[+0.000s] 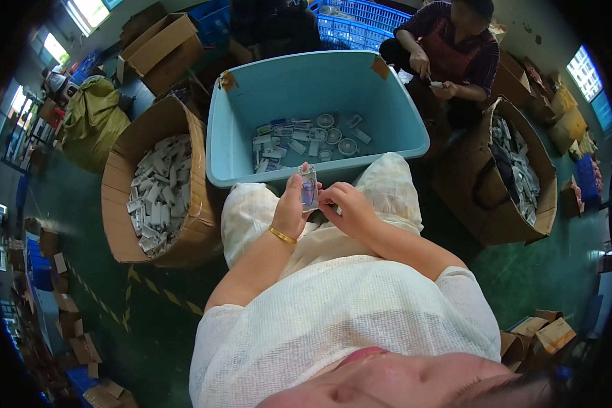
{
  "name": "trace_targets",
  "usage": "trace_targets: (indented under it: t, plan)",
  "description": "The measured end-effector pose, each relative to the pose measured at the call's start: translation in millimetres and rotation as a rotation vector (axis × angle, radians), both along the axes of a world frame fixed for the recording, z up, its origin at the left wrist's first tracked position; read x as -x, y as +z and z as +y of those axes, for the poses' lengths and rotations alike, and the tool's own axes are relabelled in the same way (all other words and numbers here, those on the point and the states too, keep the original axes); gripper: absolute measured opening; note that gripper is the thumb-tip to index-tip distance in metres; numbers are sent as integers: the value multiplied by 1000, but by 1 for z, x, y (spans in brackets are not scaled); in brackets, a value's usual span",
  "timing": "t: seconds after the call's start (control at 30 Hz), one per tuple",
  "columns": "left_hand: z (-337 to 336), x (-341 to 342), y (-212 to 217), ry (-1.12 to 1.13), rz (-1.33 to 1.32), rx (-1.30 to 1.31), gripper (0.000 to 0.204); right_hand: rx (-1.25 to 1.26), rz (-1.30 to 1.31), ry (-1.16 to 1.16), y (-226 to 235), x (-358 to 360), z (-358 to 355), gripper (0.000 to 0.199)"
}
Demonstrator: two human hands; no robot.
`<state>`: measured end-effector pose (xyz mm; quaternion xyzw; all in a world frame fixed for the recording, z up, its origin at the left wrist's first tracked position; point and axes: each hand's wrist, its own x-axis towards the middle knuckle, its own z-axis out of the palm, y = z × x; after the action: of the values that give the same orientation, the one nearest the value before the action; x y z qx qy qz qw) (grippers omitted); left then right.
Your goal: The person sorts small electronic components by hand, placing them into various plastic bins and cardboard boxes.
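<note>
My left hand (291, 207) holds a small flat clear packet (309, 188) with a purple item inside, upright over my knees. My right hand (343, 204) pinches the packet's lower right edge with its fingertips. A gold bangle sits on my left wrist. Just beyond my hands stands a large light blue plastic bin (238, 146) with several small packets and round white parts lying on its bottom.
A cardboard box (119, 224) full of white packets stands at my left. Another cardboard box (547, 197) with similar packets stands at the right. A seated person (449, 51) works behind the bin. More cartons and blue crates line the green floor.
</note>
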<state>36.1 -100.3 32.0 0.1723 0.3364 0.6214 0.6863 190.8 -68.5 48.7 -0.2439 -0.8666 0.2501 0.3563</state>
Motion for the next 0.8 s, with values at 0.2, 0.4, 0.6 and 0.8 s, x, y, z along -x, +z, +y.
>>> trace_targets:
  t: [0.2, 0.4, 0.6, 0.8]
  plan:
    - [0, 3, -26, 53, 134, -29, 40, 129, -142, 6, -13, 14, 7, 21]
    - [2, 9, -37, -94, 222, 135, 42, -34, -253, 20, -31, 17, 9, 20]
    - [12, 5, -53, -246, 334, 291, 45, -47, -290, 79, -40, 9, 7, 17]
    - [11, 4, -46, -251, 331, 285, 45, -170, -211, 16, -38, 11, 1, 13]
